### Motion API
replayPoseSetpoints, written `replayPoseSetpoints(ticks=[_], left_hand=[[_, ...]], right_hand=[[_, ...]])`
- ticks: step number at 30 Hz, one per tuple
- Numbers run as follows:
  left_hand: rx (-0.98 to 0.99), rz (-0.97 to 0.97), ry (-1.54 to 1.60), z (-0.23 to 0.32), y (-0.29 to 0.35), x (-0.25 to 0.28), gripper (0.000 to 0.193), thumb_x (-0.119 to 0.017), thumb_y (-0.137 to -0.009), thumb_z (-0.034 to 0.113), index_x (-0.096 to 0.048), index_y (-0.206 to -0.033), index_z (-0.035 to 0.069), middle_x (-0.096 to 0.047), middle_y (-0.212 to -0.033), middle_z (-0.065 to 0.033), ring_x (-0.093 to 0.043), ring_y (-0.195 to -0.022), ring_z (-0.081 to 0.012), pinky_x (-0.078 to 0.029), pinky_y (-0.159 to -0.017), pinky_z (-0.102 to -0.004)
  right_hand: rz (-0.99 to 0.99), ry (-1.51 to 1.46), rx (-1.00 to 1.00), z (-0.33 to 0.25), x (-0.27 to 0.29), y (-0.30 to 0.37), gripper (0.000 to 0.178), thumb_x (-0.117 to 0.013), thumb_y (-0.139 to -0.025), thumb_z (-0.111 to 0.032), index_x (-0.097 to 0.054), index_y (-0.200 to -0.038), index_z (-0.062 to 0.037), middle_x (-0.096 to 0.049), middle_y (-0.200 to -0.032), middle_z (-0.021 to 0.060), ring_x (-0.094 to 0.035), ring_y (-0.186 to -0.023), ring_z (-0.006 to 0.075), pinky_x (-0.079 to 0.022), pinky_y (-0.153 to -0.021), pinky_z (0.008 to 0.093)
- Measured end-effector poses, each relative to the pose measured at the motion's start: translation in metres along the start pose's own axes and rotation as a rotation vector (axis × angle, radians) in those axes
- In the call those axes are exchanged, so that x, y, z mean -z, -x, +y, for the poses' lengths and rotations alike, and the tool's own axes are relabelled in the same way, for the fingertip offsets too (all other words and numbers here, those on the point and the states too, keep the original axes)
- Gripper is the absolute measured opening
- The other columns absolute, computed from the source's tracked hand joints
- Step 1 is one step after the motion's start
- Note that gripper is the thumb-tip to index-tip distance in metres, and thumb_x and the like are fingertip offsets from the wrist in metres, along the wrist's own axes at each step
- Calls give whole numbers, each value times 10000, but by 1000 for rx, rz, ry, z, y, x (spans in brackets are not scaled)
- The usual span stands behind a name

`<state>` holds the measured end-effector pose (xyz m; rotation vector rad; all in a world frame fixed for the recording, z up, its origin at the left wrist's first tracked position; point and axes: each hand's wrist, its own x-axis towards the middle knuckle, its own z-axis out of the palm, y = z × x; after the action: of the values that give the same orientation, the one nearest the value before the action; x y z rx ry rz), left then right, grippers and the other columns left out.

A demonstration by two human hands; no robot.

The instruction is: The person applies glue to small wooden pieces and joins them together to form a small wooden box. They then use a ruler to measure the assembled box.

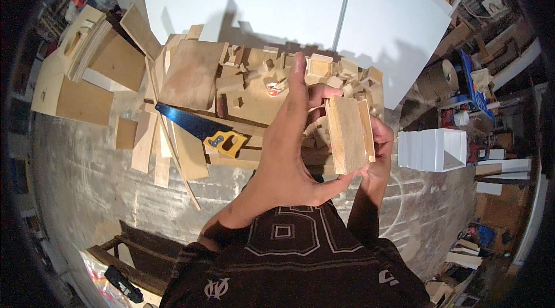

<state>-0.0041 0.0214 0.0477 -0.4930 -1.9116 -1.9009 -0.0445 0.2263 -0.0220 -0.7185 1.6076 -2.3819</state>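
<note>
A small wooden piece (348, 134) made of joined flat boards is held up in front of my chest, its broad face tilted toward me. My left hand (289, 146) grips it from the left. One left finger points up and away, others curl behind its far edge, and one digit presses near its lower edge. My right hand (380, 146) is closed round the right side, beside a thin strip (366, 128) on the piece. The hidden back of the piece covers some fingertips.
Behind my hands, a low work surface holds several small wooden blocks (347, 68) and a plywood sheet (193, 74). A yellow-handled handsaw (225, 143) lies left, across boards. Wooden boxes (87, 71) stand far left; a white plastic container (432, 150) sits right. A white panel (277, 1) stands behind.
</note>
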Motion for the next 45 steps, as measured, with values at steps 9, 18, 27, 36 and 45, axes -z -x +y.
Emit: replayPoseSetpoints(ticks=[9,18,27,36,45], left_hand=[[44,36,21,2,-5,1,1376,-874,-599,225,80,-1557,-28,-588,-1206,-182,-634,-1091,-276,-503,-953,-394],[33,53,5,-6,-8,4,1371,-880,-600,243,60,-1563,-19,-600,-1190,-176,-644,-1074,-265,-513,-950,-390],[66,66,36,-8,-10,4,1376,-887,-597,240,57,-1564,-18,-589,-1197,-173,-630,-1094,-266,-513,-952,-392],[59,58,63,-17,-11,1,1389,-895,-610,228,89,-1562,-2,-571,-1225,-162,-608,-1126,-262,-494,-977,-396],[115,78,56,-16,-15,-2,1383,-900,-620,240,81,-1568,11,-580,-1198,-167,-619,-1105,-269,-490,-982,-399]], right_hand=[[68,30,-3,0,-5,-3,961,-941,-655,-295,-462,-1373,126,-606,-1308,244,-636,-1170,277,-502,-1007,382],[129,11,-2,-3,-16,-5,966,-925,-675,-329,-451,-1373,141,-580,-1336,261,-616,-1201,275,-478,-1035,386],[135,58,-9,-4,-16,-8,962,-901,-708,-369,-443,-1384,139,-577,-1349,249,-607,-1215,268,-465,-1043,384],[114,88,34,-3,-9,-10,949,-895,-719,-384,-454,-1377,138,-591,-1334,243,-613,-1205,262,-475,-1029,374],[133,57,13,-3,-10,-13,907,-882,-735,-386,-480,-1360,135,-600,-1323,242,-630,-1179,238,-483,-1019,370]])
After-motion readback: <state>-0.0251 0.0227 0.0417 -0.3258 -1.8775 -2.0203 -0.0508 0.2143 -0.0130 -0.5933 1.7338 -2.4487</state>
